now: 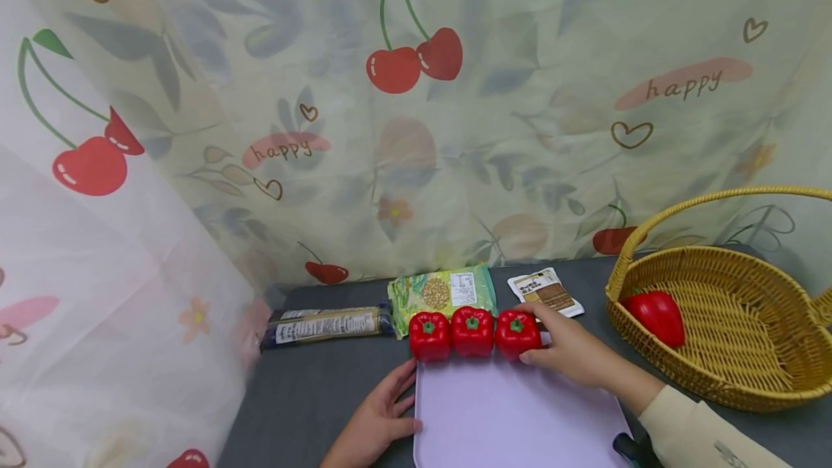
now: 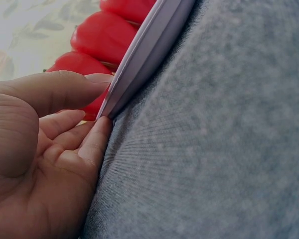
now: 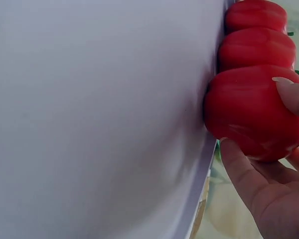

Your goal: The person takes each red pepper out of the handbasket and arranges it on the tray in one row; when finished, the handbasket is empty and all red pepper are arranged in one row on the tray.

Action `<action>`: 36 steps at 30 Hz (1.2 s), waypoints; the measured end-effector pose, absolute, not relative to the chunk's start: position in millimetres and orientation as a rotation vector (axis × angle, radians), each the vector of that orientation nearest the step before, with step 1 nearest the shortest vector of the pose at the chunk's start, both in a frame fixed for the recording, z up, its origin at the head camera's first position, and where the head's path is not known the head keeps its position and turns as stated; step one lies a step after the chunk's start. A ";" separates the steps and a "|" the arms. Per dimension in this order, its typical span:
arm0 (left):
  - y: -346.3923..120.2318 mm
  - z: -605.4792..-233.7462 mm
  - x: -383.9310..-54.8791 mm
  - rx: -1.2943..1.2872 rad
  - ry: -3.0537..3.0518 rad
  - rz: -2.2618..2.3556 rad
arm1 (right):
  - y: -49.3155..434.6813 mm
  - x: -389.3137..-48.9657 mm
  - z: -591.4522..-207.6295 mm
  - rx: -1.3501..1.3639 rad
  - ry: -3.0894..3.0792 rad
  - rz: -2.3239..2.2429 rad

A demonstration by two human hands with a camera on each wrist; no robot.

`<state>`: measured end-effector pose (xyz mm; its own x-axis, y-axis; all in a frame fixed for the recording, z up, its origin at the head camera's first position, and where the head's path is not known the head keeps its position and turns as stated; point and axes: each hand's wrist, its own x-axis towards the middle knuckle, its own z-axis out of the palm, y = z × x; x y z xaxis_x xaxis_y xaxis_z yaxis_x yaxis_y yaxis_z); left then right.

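My right hand [image 1: 570, 345] grips the rightmost red bell pepper [image 1: 516, 333], with the thumb and fingers around its side. That pepper stands at the far edge of a pale lilac tray [image 1: 513, 417]. Beside it are a middle bell pepper [image 1: 472, 331] and a left one [image 1: 430, 336], all in a row with green stems up. At the tray's left side is my left hand [image 1: 379, 414], its fingers extended along the edge. In the left wrist view the thumb [image 2: 92, 84] and a fingertip touch the tray's rim [image 2: 139, 55].
Behind the peppers lies a green food packet [image 1: 448, 291]; dark, long packages [image 1: 328, 325] are left of it. A white and brown pouch [image 1: 547, 290] lies at the back right. On the right stands a wicker basket [image 1: 741, 323] holding another red pepper [image 1: 656, 318]. A black object [image 1: 627, 446] sits by the tray's right edge.
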<state>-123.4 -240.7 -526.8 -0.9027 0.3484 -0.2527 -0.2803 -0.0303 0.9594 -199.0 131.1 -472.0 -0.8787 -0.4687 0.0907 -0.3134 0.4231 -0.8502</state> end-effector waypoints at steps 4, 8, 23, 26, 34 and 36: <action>-241.1 -528.1 -123.9 0.073 1.842 1.977 | 128.4 -201.7 -472.9 -0.688 2.513 -1.443; -241.0 -528.0 -124.1 0.085 1.844 1.980 | 128.1 -202.5 -471.5 -0.689 2.532 -1.423; -240.6 -526.7 -123.9 0.068 1.844 1.979 | 128.9 -201.6 -470.7 -0.734 2.631 -1.370; -241.1 -527.1 -123.9 0.075 1.838 1.981 | 132.0 -200.1 -468.0 -0.755 2.641 -1.414; -241.2 -526.7 -123.4 0.083 1.817 1.996 | 145.2 -192.4 -446.9 -0.776 2.656 -1.517; -241.0 -526.1 -123.3 0.076 1.823 1.992 | 149.5 -190.5 -440.6 -0.762 2.665 -1.522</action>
<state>-123.3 -241.0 -526.1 -0.9031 0.3505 -0.2482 -0.2783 -0.0373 0.9598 -190.5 149.5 -440.6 -0.8836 -0.3961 0.2496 -0.4163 0.4206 -0.8061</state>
